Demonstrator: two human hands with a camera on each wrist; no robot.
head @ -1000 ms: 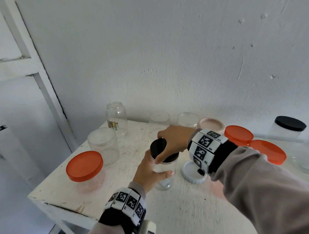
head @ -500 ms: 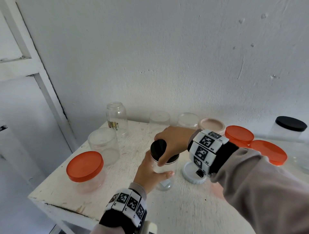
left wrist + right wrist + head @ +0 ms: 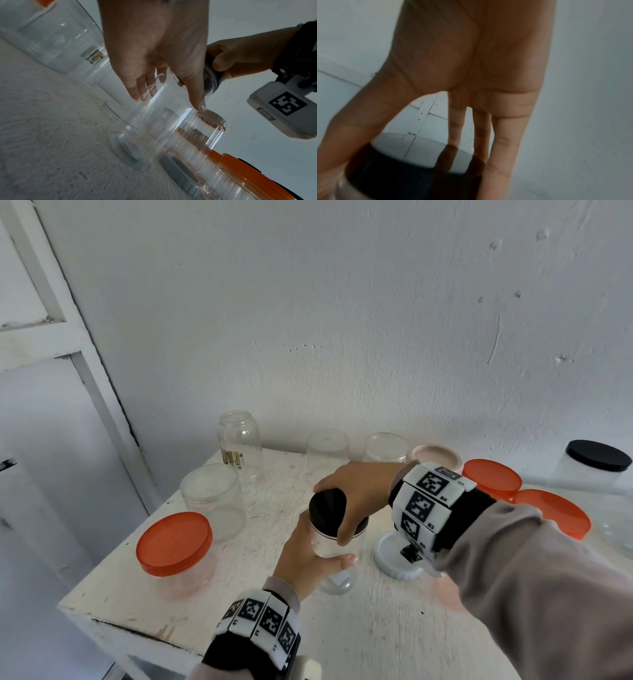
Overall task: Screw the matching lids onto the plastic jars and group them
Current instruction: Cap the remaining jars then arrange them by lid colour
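A clear plastic jar [image 3: 337,546] stands near the middle of the white table [image 3: 359,635]. My left hand [image 3: 310,559] wraps round its body, thumb in front. A black lid [image 3: 327,506] sits on the jar's mouth, and my right hand [image 3: 356,501] grips that lid from above with thumb and fingers round its rim. In the left wrist view my left hand [image 3: 159,75] holds the clear jar [image 3: 154,121], with the right hand's fingers [image 3: 229,59] on the lid above. The right wrist view has the black lid [image 3: 412,169] between thumb and fingers.
An orange-lidded jar [image 3: 174,546] stands front left. Open clear jars [image 3: 215,501] line the left and back. A white lid [image 3: 397,556] lies right of the held jar. Two orange lids [image 3: 491,479], a pink lid [image 3: 435,457] and a black-lidded jar [image 3: 596,462] sit to the right.
My right hand has turned a little on the black lid. The jar and my left hand stay where they were.
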